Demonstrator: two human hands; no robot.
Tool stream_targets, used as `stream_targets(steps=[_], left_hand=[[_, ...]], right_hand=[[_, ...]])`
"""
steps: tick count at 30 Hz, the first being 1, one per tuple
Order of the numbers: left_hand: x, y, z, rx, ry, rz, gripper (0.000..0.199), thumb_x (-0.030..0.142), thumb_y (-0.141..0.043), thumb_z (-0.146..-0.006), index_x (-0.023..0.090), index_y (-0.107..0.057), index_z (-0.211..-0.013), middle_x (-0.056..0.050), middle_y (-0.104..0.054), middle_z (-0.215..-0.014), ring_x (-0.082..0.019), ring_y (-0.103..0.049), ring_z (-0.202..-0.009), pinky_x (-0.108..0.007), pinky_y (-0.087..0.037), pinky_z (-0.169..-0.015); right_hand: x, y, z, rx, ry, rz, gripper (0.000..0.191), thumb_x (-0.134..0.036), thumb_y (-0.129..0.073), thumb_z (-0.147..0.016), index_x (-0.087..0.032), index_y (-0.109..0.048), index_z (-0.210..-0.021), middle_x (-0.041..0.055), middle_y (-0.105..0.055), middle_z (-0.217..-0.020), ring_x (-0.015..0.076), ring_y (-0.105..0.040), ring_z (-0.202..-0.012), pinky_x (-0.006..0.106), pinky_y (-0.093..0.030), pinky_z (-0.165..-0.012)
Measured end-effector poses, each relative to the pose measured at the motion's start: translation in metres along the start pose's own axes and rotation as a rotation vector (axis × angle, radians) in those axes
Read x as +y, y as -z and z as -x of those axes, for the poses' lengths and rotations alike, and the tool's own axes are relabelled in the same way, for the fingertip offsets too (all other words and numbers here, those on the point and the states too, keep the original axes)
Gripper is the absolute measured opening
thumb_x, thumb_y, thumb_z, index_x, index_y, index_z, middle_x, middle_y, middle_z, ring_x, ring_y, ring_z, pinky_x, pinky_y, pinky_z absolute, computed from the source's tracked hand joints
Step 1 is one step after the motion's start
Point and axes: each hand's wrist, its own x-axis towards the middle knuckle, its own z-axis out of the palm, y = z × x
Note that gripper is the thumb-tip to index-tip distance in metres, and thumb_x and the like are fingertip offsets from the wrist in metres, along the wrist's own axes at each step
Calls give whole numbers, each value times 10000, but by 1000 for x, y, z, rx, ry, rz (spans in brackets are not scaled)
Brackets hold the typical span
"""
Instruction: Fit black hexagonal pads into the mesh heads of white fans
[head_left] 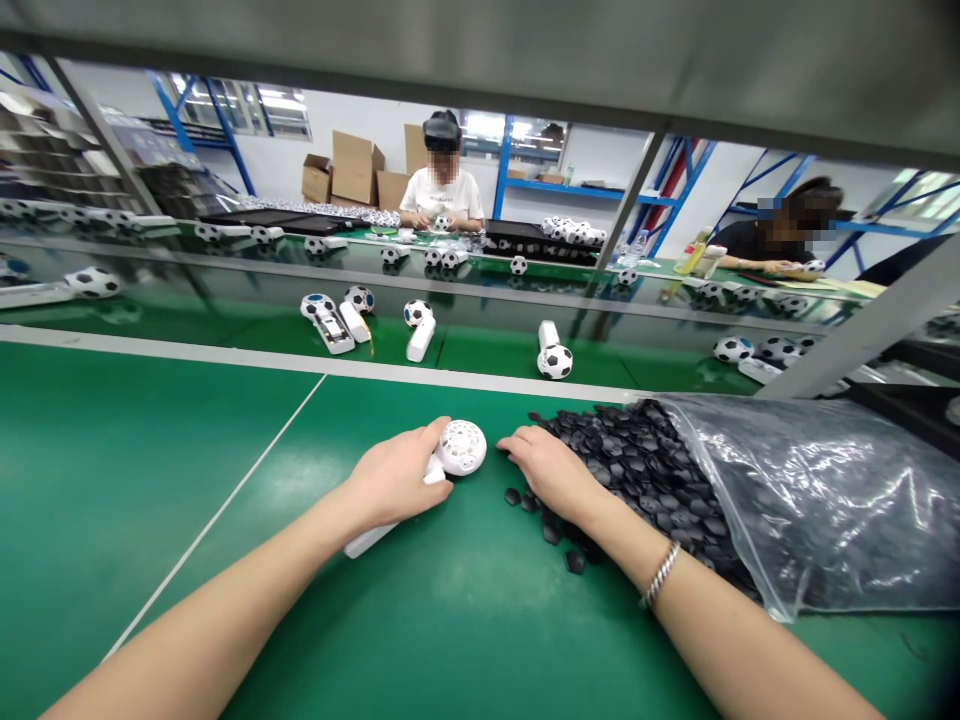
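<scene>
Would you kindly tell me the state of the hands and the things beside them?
White device: held, round end full of openings
Left hand: closed on the white device
Right hand: half curled, grip unclear
Plastic bag: lying down, mouth open
Black pieces: loose, spilling from the plastic bag

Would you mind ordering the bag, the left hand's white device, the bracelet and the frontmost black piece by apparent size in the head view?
1. Bag
2. White device, partly hidden by the left hand
3. Bracelet
4. Frontmost black piece
</scene>
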Motion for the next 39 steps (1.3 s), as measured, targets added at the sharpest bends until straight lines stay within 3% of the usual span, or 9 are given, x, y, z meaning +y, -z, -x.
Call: stream_targets(steps=[6,11,16,19,25,28,30,35,39], left_hand=[[5,-3,3,20,-37,-14,661,276,-496,-668,265,-312,-1303,-43,-539,-1191,-247,-530,-1030,-325,-444,-788],[7,-3,6,12,-70,31,650,269,-513,-662,297,-327,-1283,-23,-536,-1159,-227,-545,-990,-299,-445,-763],[9,-2,6,16,-38,69,675,451,-561,-676,274,-336,-1287,-42,-508,-1159,-229,-555,-961,-303,-446,-760],[10,-3,5,44,-48,119,661,502,-559,-687,262,-358,-1269,-47,-513,-1188,-235,-537,-1013,-315,-430,-816],[12,-4,4,75,-50,140,552,490,-546,-706,265,-426,-1196,-28,-570,-1117,-228,-559,-964,-319,-443,-780],[14,-2,5,72,-55,166,532,482,-552,-697,263,-441,-1169,-21,-573,-1115,-222,-558,-965,-308,-445,-766],[15,-1,5,60,-45,182,524,470,-555,-693,259,-444,-1160,-23,-574,-1117,-225,-561,-959,-303,-447,-749],[16,-4,5,65,-15,146,576,472,-554,-694,255,-417,-1210,-29,-549,-1183,-234,-551,-999,-325,-444,-788],[15,-5,4,76,-35,139,532,459,-542,-713,272,-430,-1198,-14,-567,-1156,-225,-554,-995,-318,-444,-783]], right_hand=[[-13,17,5,167,-28,-414,114,-181,-503,-848,-206,-608,-884,11,-618,-862,128,-564,-814,242,-441,-760],[-31,18,9,147,46,-460,95,-191,-528,-831,-211,-607,-878,11,-611,-830,131,-562,-781,243,-443,-725],[-38,12,10,127,47,-517,79,-186,-522,-830,-210,-596,-845,18,-594,-869,137,-556,-828,263,-440,-766],[-38,8,8,173,20,-559,49,-178,-563,-798,-208,-601,-804,26,-530,-896,147,-528,-881,290,-430,-813],[-38,2,5,216,-62,-674,52,-171,-615,-740,-194,-571,-729,40,-479,-1013,169,-479,-1026,334,-382,-911],[-36,-1,4,178,-156,-763,152,-200,-640,-701,-204,-525,-799,61,-451,-1193,201,-414,-1156,350,-399,-897],[-34,-4,3,128,-222,-864,263,-210,-653,-679,-211,-485,-882,76,-438,-1258,200,-453,-1141,350,-421,-875],[-31,-5,0,50,-245,-963,508,-191,-650,-682,-230,-415,-1131,76,-527,-1193,189,-505,-1100,353,-433,-879],[-32,-5,1,48,-220,-918,485,-192,-638,-697,-224,-448,-1142,58,-554,-1158,180,-521,-1068,329,-450,-851]])
